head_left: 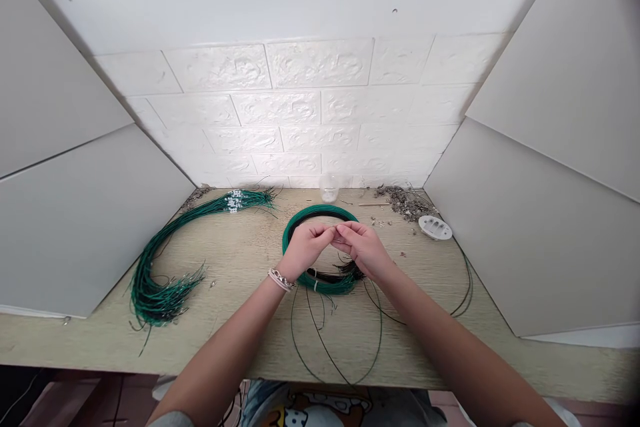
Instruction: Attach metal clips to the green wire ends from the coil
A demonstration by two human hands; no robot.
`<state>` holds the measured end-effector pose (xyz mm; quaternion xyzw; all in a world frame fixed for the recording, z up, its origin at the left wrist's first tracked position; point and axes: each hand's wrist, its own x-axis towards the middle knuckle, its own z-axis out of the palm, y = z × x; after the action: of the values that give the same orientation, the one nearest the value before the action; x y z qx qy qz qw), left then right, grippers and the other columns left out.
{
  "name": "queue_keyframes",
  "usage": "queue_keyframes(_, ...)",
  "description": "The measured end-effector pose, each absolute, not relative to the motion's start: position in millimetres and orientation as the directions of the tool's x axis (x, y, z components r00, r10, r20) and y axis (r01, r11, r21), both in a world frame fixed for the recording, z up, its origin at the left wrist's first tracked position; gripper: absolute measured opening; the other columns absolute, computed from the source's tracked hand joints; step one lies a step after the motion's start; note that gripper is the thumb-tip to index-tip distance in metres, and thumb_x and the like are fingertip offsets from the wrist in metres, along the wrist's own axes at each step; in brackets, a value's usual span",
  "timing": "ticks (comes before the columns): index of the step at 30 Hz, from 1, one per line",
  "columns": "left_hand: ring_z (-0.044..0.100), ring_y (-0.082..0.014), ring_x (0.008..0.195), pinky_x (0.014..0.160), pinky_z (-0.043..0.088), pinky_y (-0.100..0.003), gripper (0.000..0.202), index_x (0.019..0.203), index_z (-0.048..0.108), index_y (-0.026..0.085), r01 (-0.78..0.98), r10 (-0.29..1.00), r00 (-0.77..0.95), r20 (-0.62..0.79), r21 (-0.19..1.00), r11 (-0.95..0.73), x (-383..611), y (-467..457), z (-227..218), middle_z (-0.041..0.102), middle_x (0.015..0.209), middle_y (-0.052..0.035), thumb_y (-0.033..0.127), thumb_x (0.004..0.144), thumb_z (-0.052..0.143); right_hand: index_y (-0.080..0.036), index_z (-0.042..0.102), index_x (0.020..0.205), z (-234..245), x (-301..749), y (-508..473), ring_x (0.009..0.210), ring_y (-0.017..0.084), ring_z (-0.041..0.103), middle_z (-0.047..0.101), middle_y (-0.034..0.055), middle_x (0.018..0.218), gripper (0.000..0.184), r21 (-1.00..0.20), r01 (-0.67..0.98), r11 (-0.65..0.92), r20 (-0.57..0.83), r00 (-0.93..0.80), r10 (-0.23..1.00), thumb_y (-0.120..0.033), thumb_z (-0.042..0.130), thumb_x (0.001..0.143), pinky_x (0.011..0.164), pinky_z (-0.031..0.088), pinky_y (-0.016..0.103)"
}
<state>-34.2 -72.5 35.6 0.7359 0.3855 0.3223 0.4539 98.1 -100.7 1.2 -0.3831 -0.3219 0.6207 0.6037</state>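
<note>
Both hands meet above a coil of green wire [320, 213] lying on the wooden table [240, 340]. My left hand [305, 248], with a bracelet at the wrist, has its fingers pinched together. My right hand [363, 247] is pinched against it, fingertip to fingertip. Something very small sits between the fingertips; I cannot make it out. Thin dark wire strands [345, 347] loop from under the hands toward the table's front edge.
A long bundle of green wires [165, 267] with white beads at its far end curves across the left of the table. A small clear cup [329, 188] stands at the back. Debris [405, 203] and a white oval part [435, 227] lie back right. Grey panels flank both sides.
</note>
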Motion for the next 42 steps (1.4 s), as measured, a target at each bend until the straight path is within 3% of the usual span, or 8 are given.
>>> queue_keyframes(10, 0.035, -0.0091, 0.056, 0.051, 0.029, -0.020, 0.031, 0.054, 0.053, 0.013, 0.261, 0.857, 0.492, 0.155, 0.913, -0.315, -34.7, -72.7, 35.8, 0.041, 0.054, 0.0021, 0.032, 0.077, 0.044, -0.016, 0.062, 0.071, 2.7, 95.4, -102.8, 0.077, 0.013, 0.062, 0.066, 0.0017, 0.076, 0.022, -0.869, -0.494, -0.036, -0.065, 0.042, 0.997, -0.036, 0.070, 0.064, 0.086, 0.049, 0.035)
queue_keyframes(16, 0.037, -0.0091, 0.056, 0.053, 0.031, -0.020, 0.031, 0.056, 0.056, 0.012, 0.283, 0.844, 0.515, 0.150, 0.900, -0.332, -36.1, -69.5, 33.3, 0.043, 0.054, 0.0023, 0.031, 0.078, 0.043, -0.018, 0.063, 0.076, -2.6, 98.7, -99.7, 0.080, 0.015, 0.063, 0.066, 0.0016, 0.078, 0.023, -0.919, -0.394, 0.012, -0.003, 0.039, 0.999, -0.036, 0.069, 0.065, 0.085, 0.050, 0.036)
queue_keyframes(30, 0.041, -0.0104, 0.053, 0.051, 0.033, -0.021, 0.028, 0.061, 0.064, 0.012, 0.293, 0.788, 0.604, 0.118, 0.887, -0.357, -45.9, -67.0, 40.5, 0.049, 0.051, 0.0011, 0.033, 0.074, 0.050, -0.019, 0.068, 0.082, 6.6, 108.0, -103.4, 0.080, 0.015, 0.063, 0.067, 0.0016, 0.079, 0.022, -0.960, -0.281, 0.010, 0.046, -0.121, 0.992, -0.036, 0.065, 0.069, 0.084, 0.050, 0.033)
queue_keyframes(42, 0.043, -0.0098, 0.055, 0.052, 0.033, -0.021, 0.030, 0.072, 0.068, 0.010, 0.289, 0.797, 0.600, 0.072, 0.909, -0.299, -43.8, -67.5, 39.1, 0.057, 0.060, -0.0006, 0.031, 0.075, 0.046, -0.017, 0.068, 0.082, -3.0, 109.5, -98.0, 0.077, 0.014, 0.063, 0.067, 0.0028, 0.076, 0.026, -0.937, -0.338, -0.091, -0.052, -0.123, 0.991, -0.038, 0.068, 0.067, 0.082, 0.051, 0.034)
